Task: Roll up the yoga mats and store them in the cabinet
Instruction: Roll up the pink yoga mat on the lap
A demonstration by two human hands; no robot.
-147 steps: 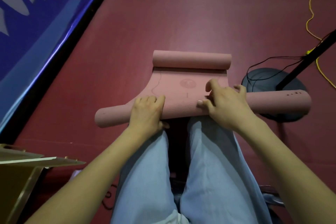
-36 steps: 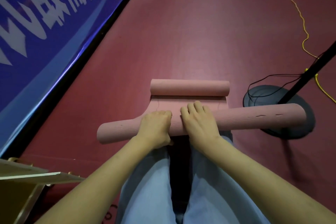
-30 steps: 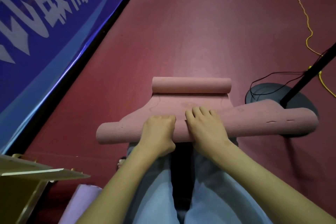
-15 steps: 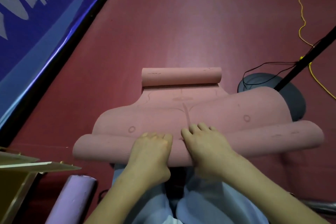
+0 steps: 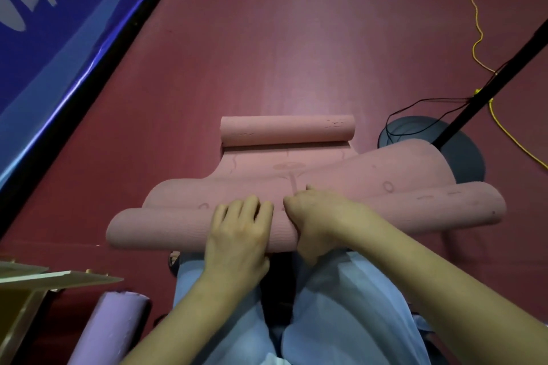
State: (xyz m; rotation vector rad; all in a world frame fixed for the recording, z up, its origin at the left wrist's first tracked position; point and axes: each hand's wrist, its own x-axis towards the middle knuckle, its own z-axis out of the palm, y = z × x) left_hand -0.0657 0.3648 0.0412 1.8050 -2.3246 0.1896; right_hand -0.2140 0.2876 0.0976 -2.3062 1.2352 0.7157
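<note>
pink mat (image 5: 296, 175) on floor (image 5: 281, 53), half rolled, curled at both ends. left hand (image 5: 240, 234) flat on near roll, right hand (image 5: 320, 216) grip curled round it. purple mat (image 5: 112, 329) rolled. storing in cabinet (image 5: 26, 284) not yet done.

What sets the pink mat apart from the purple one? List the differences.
1. The pink mat is only partly rolled; the purple mat is a finished roll.
2. The left hand and right hand work the pink mat; the purple mat lies untouched.
Both are yoga mats.
</note>
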